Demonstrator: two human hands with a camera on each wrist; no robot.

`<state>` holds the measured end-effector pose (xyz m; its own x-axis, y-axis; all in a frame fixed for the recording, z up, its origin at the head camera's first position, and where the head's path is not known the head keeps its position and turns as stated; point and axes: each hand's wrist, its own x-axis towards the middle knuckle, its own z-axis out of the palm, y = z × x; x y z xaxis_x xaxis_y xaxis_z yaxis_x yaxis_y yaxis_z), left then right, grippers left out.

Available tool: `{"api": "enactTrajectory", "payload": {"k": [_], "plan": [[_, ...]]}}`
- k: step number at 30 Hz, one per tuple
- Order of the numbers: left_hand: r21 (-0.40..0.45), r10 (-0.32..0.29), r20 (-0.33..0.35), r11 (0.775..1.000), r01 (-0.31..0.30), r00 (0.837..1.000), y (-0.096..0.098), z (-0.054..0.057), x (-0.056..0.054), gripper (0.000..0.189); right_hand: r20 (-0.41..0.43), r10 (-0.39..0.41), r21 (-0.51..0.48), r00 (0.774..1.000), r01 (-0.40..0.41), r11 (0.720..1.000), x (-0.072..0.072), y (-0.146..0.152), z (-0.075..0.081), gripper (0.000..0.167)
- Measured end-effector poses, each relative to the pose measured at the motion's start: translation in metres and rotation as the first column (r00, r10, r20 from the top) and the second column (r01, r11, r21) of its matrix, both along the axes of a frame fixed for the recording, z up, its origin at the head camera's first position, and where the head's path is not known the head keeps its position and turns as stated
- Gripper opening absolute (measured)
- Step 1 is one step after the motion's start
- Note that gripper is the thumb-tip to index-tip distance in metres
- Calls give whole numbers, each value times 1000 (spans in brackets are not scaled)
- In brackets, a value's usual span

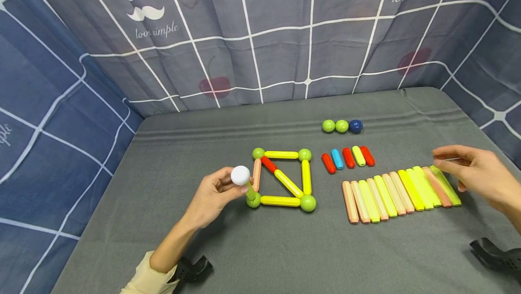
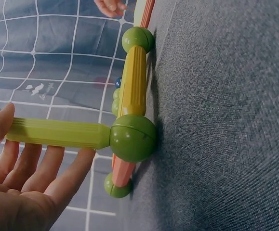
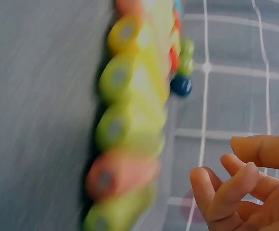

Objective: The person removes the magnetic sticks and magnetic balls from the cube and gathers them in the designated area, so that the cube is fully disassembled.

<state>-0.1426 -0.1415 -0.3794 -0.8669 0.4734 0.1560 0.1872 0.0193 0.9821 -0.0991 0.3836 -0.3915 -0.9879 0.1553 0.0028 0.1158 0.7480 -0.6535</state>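
Green stick (image 1: 250,192): stands upright, its lower end touching the near left corner ball (image 1: 253,200) of the square frame, a white ball (image 1: 240,175) at its top.
Left hand (image 1: 213,198): grips the green stick between thumb and fingers, just below the white ball.
Square frame (image 1: 281,201): lies flat on the grey cloth (image 1: 281,253), with green balls at its corners, three yellow sides and a pink one on the left; a short red stick and a yellow stick run diagonally inside.
Right hand (image 1: 482,176): fingers loosely bent, holding nothing, near the far end of the rightmost stick in the row.
Row of long sticks (image 1: 379,197): pink, yellow and green, side by side, right of the frame.
Short sticks (image 1: 348,158): red, blue and yellow, behind that row.
Loose balls (image 1: 342,125): two green, one dark blue, lined up farther back.
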Motion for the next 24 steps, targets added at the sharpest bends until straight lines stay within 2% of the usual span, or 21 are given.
{"api": "enactTrajectory", "payload": {"k": [3, 6, 11, 14, 18, 21, 24], "plan": [[5, 7, 10, 1000, -7, 1000, 0, 0, 1, 31, -29, 55, -49, 998, -56, 997, -3, -23, 12, 38], [17, 9, 17, 1000, -9, 1000, 1, 0, 1, 31, -43, 147, -88, 988, -151, 985, -6, -51, 25, 35], [46, 10, 42, 999, -12, 999, 2, 0, 1, 29, -107, 308, -121, 945, -320, 940, -12, -111, 46, 23], [63, 14, 68, 998, -18, 998, 3, 0, 1, 27, -158, 392, -172, 906, -416, 893, -14, -149, 57, 19], [72, 25, 95, 997, -32, 995, 3, 0, 2, 25, -193, 486, -289, 852, -523, 802, -17, -194, 65, 23], [73, 35, 112, 996, -43, 993, 3, 0, 2, 24, -188, 531, -393, 826, -559, 730, -18, -225, 67, 32], [67, 48, 126, 996, -57, 991, 2, 1, 3, 23, -210, 561, -457, 801, -588, 668, -20, -253, 66, 39]]}}
